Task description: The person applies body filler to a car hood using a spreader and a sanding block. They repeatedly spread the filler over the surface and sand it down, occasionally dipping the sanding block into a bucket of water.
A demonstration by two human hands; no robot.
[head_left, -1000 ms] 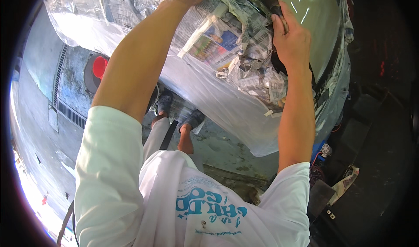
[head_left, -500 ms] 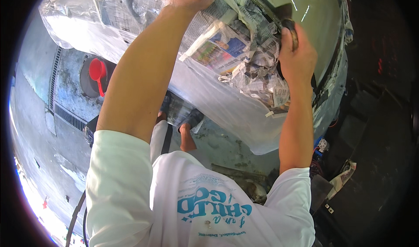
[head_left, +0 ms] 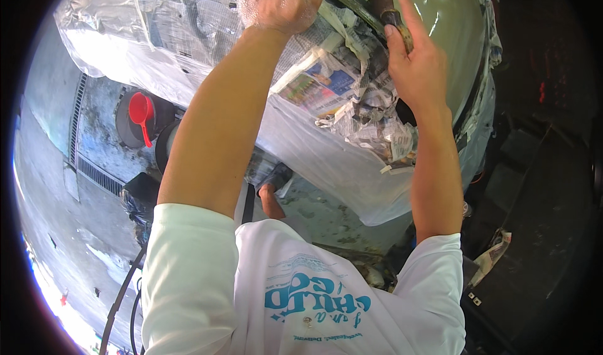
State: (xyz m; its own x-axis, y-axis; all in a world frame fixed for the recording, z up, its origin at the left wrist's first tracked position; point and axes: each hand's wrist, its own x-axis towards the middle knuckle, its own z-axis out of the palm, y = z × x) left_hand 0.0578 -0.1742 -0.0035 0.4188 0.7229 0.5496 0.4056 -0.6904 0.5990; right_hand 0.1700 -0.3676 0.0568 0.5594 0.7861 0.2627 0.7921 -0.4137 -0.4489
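My right hand [head_left: 419,60] grips a putty knife [head_left: 402,32] by its worn handle, with the index finger stretched out. Its wide dark blade lies near a dark trim strip [head_left: 355,6] beside a wet, glossy, pale greenish car panel [head_left: 433,22]. At the top edge my left hand [head_left: 279,6] is closed, with white suds [head_left: 249,2] around it; whatever it holds is hidden. Below the strip, crumpled newspaper [head_left: 370,119] and a flat printed sheet [head_left: 320,88] cover the car body, taped along their edges.
Clear plastic sheeting [head_left: 333,173] hangs down the car's side. To the left, a red dipper [head_left: 141,109] rests on a dark round container [head_left: 164,113], near a floor drain grate [head_left: 100,174]. A black cable [head_left: 119,292] runs at lower left. Dark clutter fills the right.
My right hand has moved left and slightly up with the putty knife, and its index finger now extends. My left hand has shifted right and a little down. The view has shifted slightly.
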